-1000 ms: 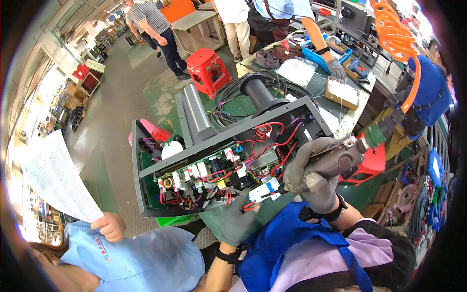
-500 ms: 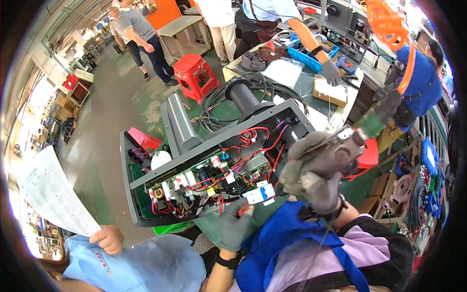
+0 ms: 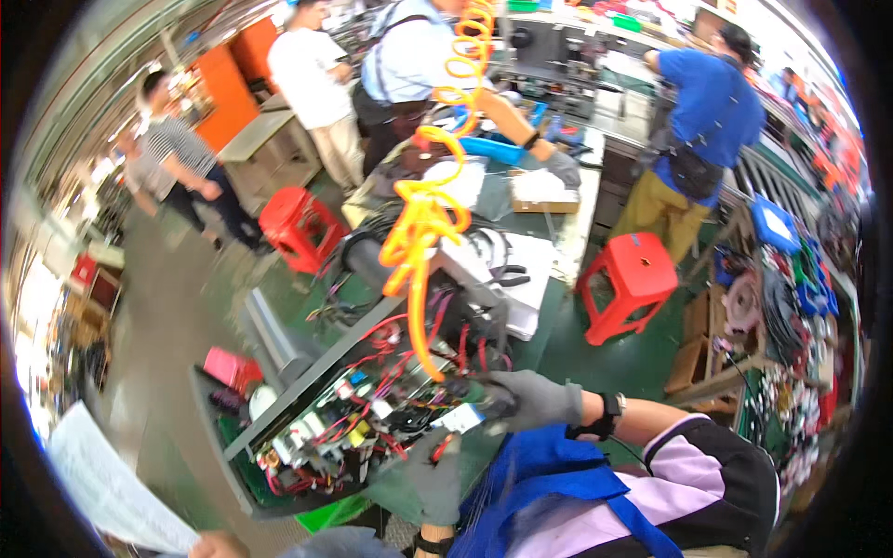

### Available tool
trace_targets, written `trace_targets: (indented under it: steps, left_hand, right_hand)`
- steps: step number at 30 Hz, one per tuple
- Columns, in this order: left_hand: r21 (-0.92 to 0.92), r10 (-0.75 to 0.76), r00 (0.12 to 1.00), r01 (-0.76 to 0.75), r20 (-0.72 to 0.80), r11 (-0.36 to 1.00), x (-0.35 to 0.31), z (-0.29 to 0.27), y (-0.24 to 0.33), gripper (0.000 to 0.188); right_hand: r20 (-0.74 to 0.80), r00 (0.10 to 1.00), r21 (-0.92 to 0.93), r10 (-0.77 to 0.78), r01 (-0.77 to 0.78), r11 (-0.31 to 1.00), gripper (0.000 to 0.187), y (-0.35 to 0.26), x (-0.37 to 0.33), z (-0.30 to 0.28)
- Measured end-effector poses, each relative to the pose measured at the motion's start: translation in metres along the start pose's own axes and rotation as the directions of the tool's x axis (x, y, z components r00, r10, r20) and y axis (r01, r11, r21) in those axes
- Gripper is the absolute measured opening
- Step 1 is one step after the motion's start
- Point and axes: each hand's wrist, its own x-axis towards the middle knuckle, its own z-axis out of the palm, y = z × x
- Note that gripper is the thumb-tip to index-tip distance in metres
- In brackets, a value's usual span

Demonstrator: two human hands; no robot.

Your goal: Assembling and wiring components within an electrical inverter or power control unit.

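Note:
A dark grey metal chassis (image 3: 321,379), its open side packed with circuit boards and wiring, stands in front of me. My left hand (image 3: 430,479), in a grey glove, is closed around red wires (image 3: 441,448) at its lower right corner. Just above those fingers is a small white-and-blue breaker (image 3: 459,418). My right hand (image 3: 539,400), also gloved, grips a dark air tool (image 3: 490,394) close beside the breaker. An orange coiled hose (image 3: 425,321) runs up from the tool across the chassis. Blur and the glove hide the tool's tip.
Red stools (image 3: 633,284) stand right and far left. Behind the chassis is a workbench (image 3: 567,246) with a co-worker's gloved hand over a small carton (image 3: 544,193). At lower left another person's hand (image 3: 219,546) holds a paper sheet (image 3: 107,484). Crowded shelving (image 3: 735,372) lines the right.
My right hand has come down from its raised position to the breaker with the air tool, drawing the orange hose across the chassis. My left hand stays at the red wires. The view has shifted.

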Motion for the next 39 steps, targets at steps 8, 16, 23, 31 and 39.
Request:
trace_targets:
  steps: [8, 16, 23, 31, 39]
  left_hand:
    - [-0.203, 0.077, 0.997, -0.070, 0.026, 0.977, 0.012, 0.004, 0.006, 0.013]
    - [-0.078, -0.012, 0.995, 0.019, 0.097, 0.997, 0.005, -0.015, 0.010, 0.016]
    - [0.464, 0.494, 0.859, -0.495, 0.135, 0.734, -0.001, -0.010, 0.003, 0.027]
    - [0.586, 0.561, 0.814, -0.530, 0.150, 0.613, -0.001, -0.010, 0.008, 0.023]
    - [0.425, 0.539, 0.839, -0.460, -0.080, 0.780, 0.002, -0.014, 0.026, 0.015]
  right_hand:
    - [-0.078, 0.997, -0.030, 0.000, -0.002, 1.000, 0.068, 0.003, -0.004, -0.017]
    - [0.028, 0.998, -0.200, 0.048, -0.041, 0.979, 0.069, -0.012, 0.000, -0.032]
    - [0.081, 0.994, -0.178, 0.071, -0.055, 0.982, 0.067, -0.012, 0.006, -0.035]
    - [0.123, 0.982, -0.256, 0.143, -0.108, 0.961, 0.062, -0.027, 0.010, -0.041]
    - [0.176, 0.967, -0.270, 0.182, -0.130, 0.954, 0.066, -0.025, 0.015, -0.043]
